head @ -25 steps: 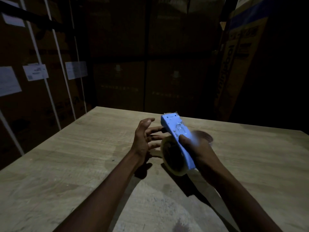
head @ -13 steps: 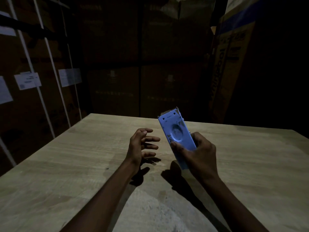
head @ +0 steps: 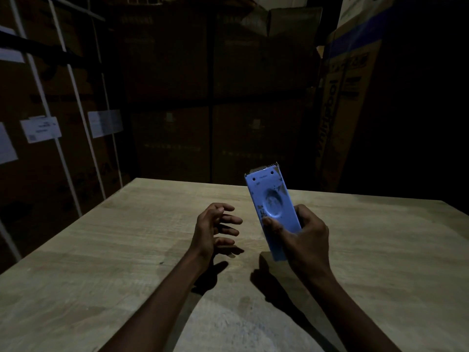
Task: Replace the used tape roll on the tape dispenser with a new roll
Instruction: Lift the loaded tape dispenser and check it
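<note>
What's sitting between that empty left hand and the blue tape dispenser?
Nothing: in the head view only bare wooden table shows between the left hand and the tape dispenser.

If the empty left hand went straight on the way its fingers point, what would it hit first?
The left hand would probably meet the blue tape dispenser in the right hand; depth is unclear.

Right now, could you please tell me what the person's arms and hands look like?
Both are bare. The left hand and right hand wear no gloves, and the left forearm and right forearm show no sleeves, watch or bracelet down to the frame's edge. Dim light could hide a thin ring.
</note>
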